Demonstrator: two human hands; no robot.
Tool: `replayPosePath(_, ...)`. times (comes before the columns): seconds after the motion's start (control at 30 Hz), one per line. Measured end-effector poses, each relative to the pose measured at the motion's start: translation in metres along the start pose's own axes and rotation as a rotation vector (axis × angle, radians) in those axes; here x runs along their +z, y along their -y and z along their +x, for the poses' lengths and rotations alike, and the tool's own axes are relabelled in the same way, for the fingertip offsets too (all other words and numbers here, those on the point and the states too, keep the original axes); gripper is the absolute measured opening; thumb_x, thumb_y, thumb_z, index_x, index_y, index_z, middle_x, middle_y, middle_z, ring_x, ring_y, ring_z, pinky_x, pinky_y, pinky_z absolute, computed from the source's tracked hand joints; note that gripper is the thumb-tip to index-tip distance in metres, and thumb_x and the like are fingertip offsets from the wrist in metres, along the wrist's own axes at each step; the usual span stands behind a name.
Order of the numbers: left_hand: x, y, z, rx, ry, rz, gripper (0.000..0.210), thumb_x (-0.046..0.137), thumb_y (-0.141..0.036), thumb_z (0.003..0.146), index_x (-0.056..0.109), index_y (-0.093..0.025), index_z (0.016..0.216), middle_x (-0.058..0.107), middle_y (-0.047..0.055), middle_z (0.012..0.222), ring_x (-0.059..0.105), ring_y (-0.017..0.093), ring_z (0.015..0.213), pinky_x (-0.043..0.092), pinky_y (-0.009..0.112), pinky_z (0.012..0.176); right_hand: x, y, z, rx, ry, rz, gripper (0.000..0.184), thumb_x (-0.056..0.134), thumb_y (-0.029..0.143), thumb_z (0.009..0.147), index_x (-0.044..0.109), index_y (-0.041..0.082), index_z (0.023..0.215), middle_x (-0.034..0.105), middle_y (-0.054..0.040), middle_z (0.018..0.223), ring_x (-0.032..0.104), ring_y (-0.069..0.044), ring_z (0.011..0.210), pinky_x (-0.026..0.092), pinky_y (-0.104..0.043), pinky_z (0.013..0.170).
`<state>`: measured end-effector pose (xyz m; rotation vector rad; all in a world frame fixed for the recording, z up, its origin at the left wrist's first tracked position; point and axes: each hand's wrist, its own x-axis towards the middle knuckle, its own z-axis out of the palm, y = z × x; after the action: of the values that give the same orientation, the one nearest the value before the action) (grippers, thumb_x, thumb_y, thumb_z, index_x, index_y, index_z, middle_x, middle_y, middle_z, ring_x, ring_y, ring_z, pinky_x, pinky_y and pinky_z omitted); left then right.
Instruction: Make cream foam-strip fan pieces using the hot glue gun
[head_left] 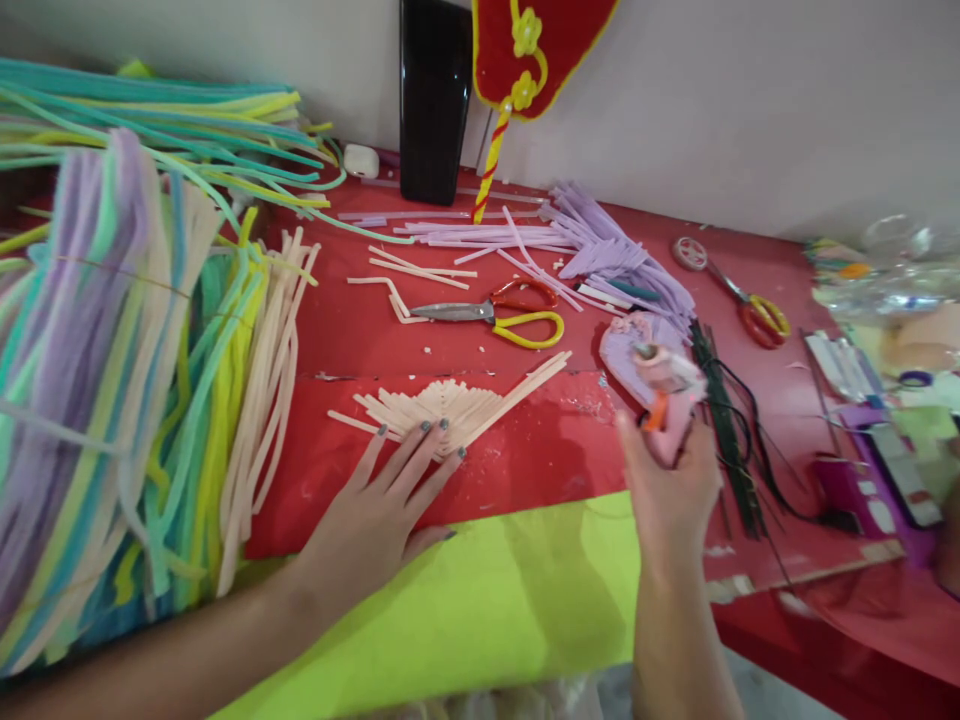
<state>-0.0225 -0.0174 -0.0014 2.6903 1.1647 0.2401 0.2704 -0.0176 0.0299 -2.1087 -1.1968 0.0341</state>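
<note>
My left hand (397,470) lies flat with its fingers stretched out, the fingertips on the lower edge of a fan of cream pipe cleaners (435,405). Two longer cream strips stick out from the fan towards the upper right. In my right hand (675,500) is a pink glue gun (679,400) with an orange trigger, its nozzle turned to the left above a lilac pad (634,350). Scissors (487,313) with one red and one yellow handle lie beyond the fan. Bent cream pieces (394,295) lie by their blades.
Bundles of coloured pipe cleaners (90,400) crowd the left side. Lilac pipe cleaners (630,255) spread at the back. A black phone (433,100) leans on the wall beside a red hanging piece (536,50). More scissors (735,290) and a dark cord (776,480) lie right. Yellow-green sheet (480,600) covers the front edge.
</note>
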Motion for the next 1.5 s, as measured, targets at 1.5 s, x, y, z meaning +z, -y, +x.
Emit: replayPosePath(1.5, -0.010, 0.003, -0.002, -0.031, 0.063, -0.110, 0.058, 0.045, -0.051, 0.090, 0.043, -0.019, 0.138, 0.027, 0.014, 0.154, 0.019, 0.032, 0.144, 0.013, 0.061, 0.114, 0.008, 0.026, -0.066, 0.104, 0.283, 0.155, 0.048, 0.070, 0.052, 0.070, 0.055, 0.018, 0.101, 0.052, 0.0024, 0.068, 0.046, -0.010, 0.050, 0.044, -0.024, 0.046)
